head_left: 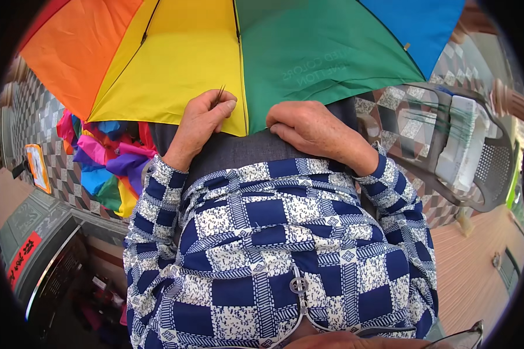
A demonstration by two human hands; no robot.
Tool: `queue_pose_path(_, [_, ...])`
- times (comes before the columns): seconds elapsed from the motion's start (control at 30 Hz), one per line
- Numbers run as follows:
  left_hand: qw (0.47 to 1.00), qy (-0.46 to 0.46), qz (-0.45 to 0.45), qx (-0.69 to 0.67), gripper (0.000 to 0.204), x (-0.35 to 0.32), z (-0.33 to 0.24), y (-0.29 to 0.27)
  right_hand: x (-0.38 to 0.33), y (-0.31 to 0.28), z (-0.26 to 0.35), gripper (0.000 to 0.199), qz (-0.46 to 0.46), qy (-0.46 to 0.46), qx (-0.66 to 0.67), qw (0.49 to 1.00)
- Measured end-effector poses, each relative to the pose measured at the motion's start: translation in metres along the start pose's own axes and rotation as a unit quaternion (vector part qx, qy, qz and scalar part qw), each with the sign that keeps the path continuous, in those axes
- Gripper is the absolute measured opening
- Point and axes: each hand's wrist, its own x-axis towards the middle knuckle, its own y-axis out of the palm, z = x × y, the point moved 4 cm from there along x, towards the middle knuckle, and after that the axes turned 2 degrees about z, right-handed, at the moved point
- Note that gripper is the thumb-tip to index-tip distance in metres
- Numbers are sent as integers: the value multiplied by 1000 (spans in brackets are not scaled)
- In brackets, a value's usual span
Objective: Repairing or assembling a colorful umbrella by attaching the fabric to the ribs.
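The umbrella with many coloured fabric panels [180,70] lies spread over the dark grey cloth on the lap [239,152], its hem between two hands that are apart. The left hand [201,119] pinches a thin, dark, pointed tool [220,95]; the right hand [314,125] has its fingers closed near the green edge, but what they grip I cannot tell. The fabric is probably light, soft and rather slippery, the thin black ribs [237,20] stiffer but bendable, so the hem near the seam seems the best hold. The grey plastic chair [495,166] stands apart at right; the heap of bright cloth [108,160] at left may limit the elbow.
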Motion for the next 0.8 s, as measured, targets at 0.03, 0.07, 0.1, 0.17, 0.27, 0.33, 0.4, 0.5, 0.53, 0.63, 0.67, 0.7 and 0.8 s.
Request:
queue_pose_path(0.03, [1000,-3,-10,-18,18,-1,3,1,-2,2,-2,10,1,0,1,1000])
queue_pose_path(0.07, [999,-7,-18,-36,17,0,1,-1,0,1,-1,10,-1,3,3,1000])
queue_pose_path(0.1, [998,-11,-25,-53,16,2,-2,-5,4,0,-1,9,-3,5,6,1000])
queue_pose_path(0.17, [997,-1,-40,-67,16,3,-6,-10,8,-2,1,9,-3,1,1,1000])
queue_pose_path(0.27, [993,4,-61,-98,15,3,-6,-13,9,-4,1,9,-1,5,0,1000])
queue_pose_path(0.33, [993,0,-65,-99,15,6,-7,-14,11,-6,0,9,0,13,0,1000])
queue_pose_path(0.4, [993,1,-68,-97,15,8,-7,-15,11,-9,-1,10,-2,15,-2,1000])
queue_pose_path(0.5, [993,-31,-66,-92,16,8,-6,-15,3,-16,-6,14,-6,34,14,999])
queue_pose_path(0.53, [993,-25,-66,-91,16,11,-11,-16,0,-23,-6,14,-9,32,9,999])
queue_pose_path(0.63, [993,-21,-61,-99,15,14,-25,-20,-12,-47,-6,21,20,101,53,993])
queue_pose_path(0.67, [993,-17,-61,-99,15,17,-27,-22,-14,-55,-6,21,19,100,50,994])
queue_pose_path(0.7, [994,-5,-66,-92,15,24,-31,-26,-16,-63,-6,22,18,115,39,992])
queue_pose_path(0.8, [994,15,-72,-80,14,41,-39,-34,-25,-80,-10,26,17,148,20,989])
